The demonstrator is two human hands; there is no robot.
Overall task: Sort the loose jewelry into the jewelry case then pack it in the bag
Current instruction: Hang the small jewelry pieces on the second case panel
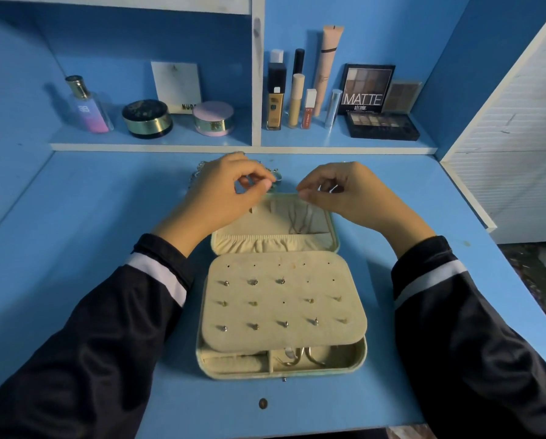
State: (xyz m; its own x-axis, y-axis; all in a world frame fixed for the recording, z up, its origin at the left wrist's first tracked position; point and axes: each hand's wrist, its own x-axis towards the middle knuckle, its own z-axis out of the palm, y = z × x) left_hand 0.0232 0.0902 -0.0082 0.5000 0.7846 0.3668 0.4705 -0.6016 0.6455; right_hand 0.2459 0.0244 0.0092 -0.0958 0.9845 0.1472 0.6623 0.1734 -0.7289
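Blue desk (91, 217) fills the frame, with a shelf (170, 147) of cosmetics across the top: a perfume bottle (88, 106) at upper left and a palette (365, 90) at upper right.

The case (365, 353) lies open at centre frame, its lid (275, 242) folded back towards the shelf. Thin chains show in the lid's pocket. A cream panel (268, 315) covers most of the base and carries rows of studs (252, 282). Gold hoops (309, 359) sit in a compartment below the panel's lower edge.

Your left hand (233, 191) and right hand (344, 191) hover over the lid's far edge, just above centre. On each, the thumb and forefinger meet in a pinch and the other fingers are curled. You cannot tell what, if anything, is caught between them.

A small silver piece (278, 178) lies just beside your left fingertips. A loose chain (199, 171) peeks out on the desk behind that hand.
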